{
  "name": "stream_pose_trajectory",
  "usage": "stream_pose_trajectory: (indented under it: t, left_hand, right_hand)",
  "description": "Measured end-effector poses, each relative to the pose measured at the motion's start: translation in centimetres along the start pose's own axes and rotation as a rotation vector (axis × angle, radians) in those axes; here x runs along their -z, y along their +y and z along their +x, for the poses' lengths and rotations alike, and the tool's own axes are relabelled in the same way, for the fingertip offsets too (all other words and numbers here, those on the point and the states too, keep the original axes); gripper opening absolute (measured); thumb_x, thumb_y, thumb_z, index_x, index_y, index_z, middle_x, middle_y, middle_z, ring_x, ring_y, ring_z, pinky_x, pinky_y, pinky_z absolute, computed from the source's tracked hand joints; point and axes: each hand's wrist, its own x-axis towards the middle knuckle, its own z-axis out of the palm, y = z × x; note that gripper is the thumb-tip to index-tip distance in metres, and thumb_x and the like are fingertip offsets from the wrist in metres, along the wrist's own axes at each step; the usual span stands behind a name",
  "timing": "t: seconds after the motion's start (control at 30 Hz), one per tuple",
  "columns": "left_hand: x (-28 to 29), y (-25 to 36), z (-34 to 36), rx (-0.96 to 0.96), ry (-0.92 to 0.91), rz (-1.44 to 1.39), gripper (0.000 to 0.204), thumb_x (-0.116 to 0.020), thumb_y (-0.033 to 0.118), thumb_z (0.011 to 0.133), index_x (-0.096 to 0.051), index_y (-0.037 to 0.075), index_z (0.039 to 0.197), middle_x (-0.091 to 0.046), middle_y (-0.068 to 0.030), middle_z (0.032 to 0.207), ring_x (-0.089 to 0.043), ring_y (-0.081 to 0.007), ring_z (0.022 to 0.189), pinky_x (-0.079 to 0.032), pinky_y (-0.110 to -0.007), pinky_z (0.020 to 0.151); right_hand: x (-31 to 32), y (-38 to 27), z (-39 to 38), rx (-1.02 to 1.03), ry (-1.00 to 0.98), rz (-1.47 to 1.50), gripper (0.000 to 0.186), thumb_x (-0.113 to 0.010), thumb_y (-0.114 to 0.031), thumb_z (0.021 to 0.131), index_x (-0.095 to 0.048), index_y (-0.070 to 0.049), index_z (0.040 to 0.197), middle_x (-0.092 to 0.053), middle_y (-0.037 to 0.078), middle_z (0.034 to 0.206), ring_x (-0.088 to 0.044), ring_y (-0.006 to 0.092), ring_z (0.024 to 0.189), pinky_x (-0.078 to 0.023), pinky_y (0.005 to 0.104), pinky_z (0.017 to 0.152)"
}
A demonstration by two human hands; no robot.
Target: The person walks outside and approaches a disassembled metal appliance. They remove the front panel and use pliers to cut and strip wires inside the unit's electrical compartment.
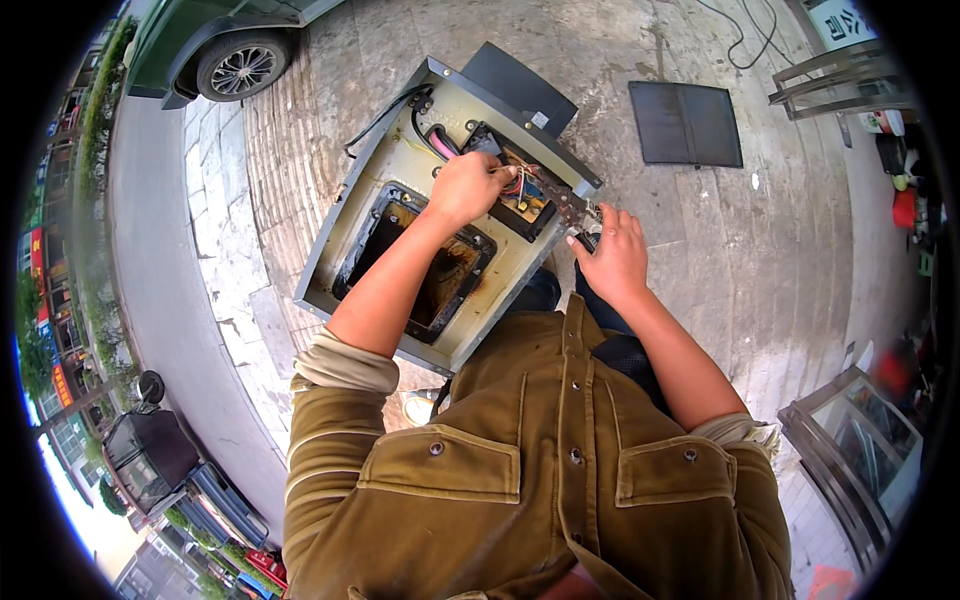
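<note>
Pavement (700,290) spreads out below and beyond all the fingers. Far ahead and left of the left fingers stands a green vehicle (165,55), only its wheel end in view. Well to the left of those fingers, across the road, red signs (38,262) carry light lettering too small and bent to read. Well beyond and right of the right fingers, a pale sign (842,24) shows bold dark characters, cut off by the rim.

The metal casing (400,160) lies slanted under the left hand. A dark panel (685,125) lies on the ground beyond the right fingers and to their right. Just beyond the left fingers, outside the casing, is a black cover (505,85). The black box (521,228), inside the casing, sits directly below the left fingertips.

The left hand (470,187) has thumb and forefinger pressed together, pinching thin coloured wires (527,182) that fan out right of the tips. The right hand (615,255) curls its fingers and thumb around the handles of a worn tool (571,209), whose head points toward the wires. Smallest is the cover's white label (540,120), beyond the left fingertips, its print illegible.
</note>
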Motion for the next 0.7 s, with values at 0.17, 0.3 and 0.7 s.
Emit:
stream_pose_trajectory:
  t: [0.17, 0.3, 0.7]
  left_hand:
    - [-0.3, -0.9, -0.3, -0.028, -0.007, -0.190, 0.030, -0.057, 0.029, 0.085, -0.069, 0.002, 0.087, -0.064, -0.0182, 0.073, -0.063, -0.0306, 0.072, -0.048, -0.038, 0.070]
    - [0.0, -1.5, 0.2, 0.127, -0.175, -0.645, 0.024, -0.055, 0.020, 0.086, -0.064, -0.001, 0.079, -0.056, -0.0076, 0.061, -0.052, -0.0160, 0.056, -0.042, -0.029, 0.054]
    - [-2.2, -1.4, -2.7, 0.250, -0.213, -1.333, 0.012, -0.052, 0.013, 0.091, -0.054, 0.003, 0.087, -0.051, -0.0014, 0.073, -0.041, -0.0073, 0.057, -0.035, -0.020, 0.050]
  right_hand:
    - [-0.7, -0.7, 0.2, 0.050, -0.025, -0.023, 0.062, -0.076, -0.030, 0.071, -0.050, 0.001, 0.118, -0.052, 0.017, 0.103, -0.049, 0.0336, 0.103, -0.041, 0.0414, 0.090]
    - [-1.4, -1.1, 0.3, 0.091, 0.025, -0.036, 0.063, -0.074, -0.032, 0.073, -0.047, 0.003, 0.119, -0.051, 0.019, 0.104, -0.049, 0.0352, 0.101, -0.040, 0.0421, 0.090]
    - [-1.7, -3.5, 0.6, 0.028, -0.118, -0.120, 0.072, -0.068, -0.041, 0.078, -0.040, 0.007, 0.124, -0.050, 0.020, 0.108, -0.047, 0.0340, 0.105, -0.041, 0.0437, 0.088]
